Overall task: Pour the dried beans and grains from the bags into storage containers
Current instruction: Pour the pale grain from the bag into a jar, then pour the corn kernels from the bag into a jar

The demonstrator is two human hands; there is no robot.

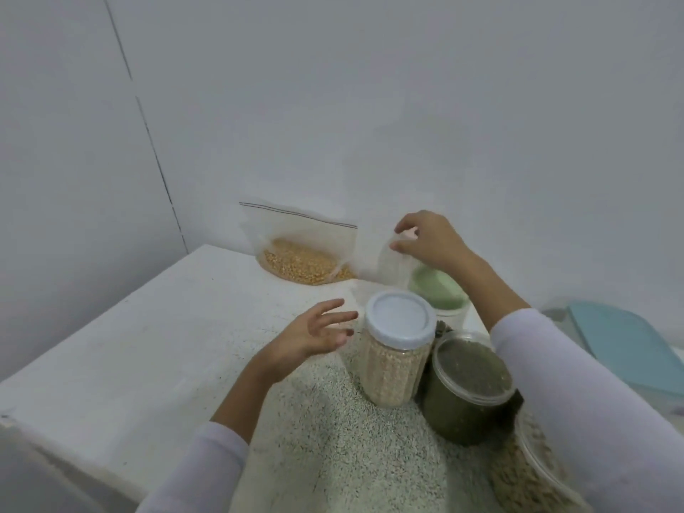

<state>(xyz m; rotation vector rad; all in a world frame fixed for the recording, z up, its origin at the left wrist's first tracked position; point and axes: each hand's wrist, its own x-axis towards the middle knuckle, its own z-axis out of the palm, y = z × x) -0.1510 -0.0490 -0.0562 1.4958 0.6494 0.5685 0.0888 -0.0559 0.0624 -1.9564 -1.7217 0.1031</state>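
A zip bag of yellow grains (303,259) leans on the wall at the back of the counter. My right hand (431,240) pinches the top of a limp clear bag (385,266) held above a white container with a green lid (438,290). My left hand (314,331) hovers with spread fingers just left of a tall clear jar (396,361) of pale grains with a white lid. A tub of dark green beans (468,386) under a clear lid stands to the jar's right. Another clear tub (536,464) of brownish grains shows at the bottom right.
The speckled counter (155,349) meets white walls at the back and left. A pale blue lid or tray (629,346) lies at the right edge, partly behind my right sleeve.
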